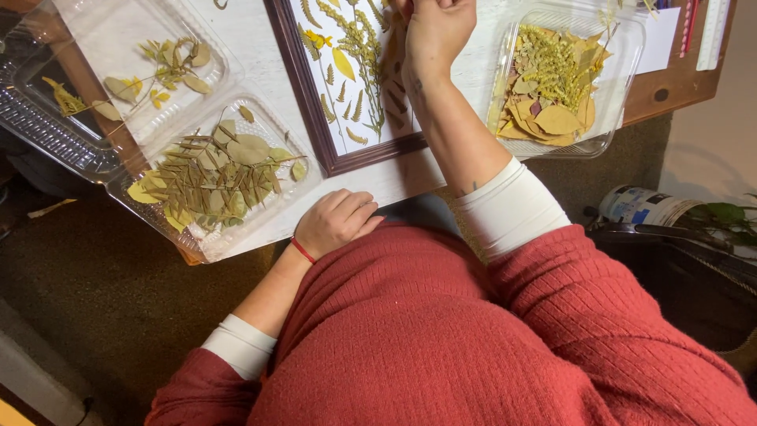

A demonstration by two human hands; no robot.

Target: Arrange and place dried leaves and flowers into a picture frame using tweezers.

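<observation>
Brown carpeted floor below, a wooden table (670, 83) above it under white paper, seen from over a red knitted jumper.

Largest on the table: a dark wooden picture frame (303, 87), white backing inside, pressed fern fronds, yellow flower sprays and small leaves laid out on it; long axis running away from the body, near corner pointing at the chest.

Left of the frame, a clear hinged plastic container (55, 126), both halves open: far half with a few scattered yellow-green leaves, near half with a pile of narrow brown leaflets (213, 177) and rounder pale leaves.

Right of the frame, a second clear plastic tray (623, 95) heaped with yellow-green sprigs and tan leaves.

Beyond that tray, at the table's far right, a white card and pens or rulers, too cropped to tell apart.

Off the table, right of the frame and lower, a white tin (639, 207) and green plant leaves on the floor.

Right hand (434, 35) reaching over the frame's right half, fingers pinched together at the top edge of view; what is gripped there hidden, possibly a small pressed piece. Far nearer the arrangement than the other hand.

Left hand (335, 221) resting at the table edge just below the frame's near corner, curled into a loose fist, holding nothing visible, red thread at the wrist.
</observation>
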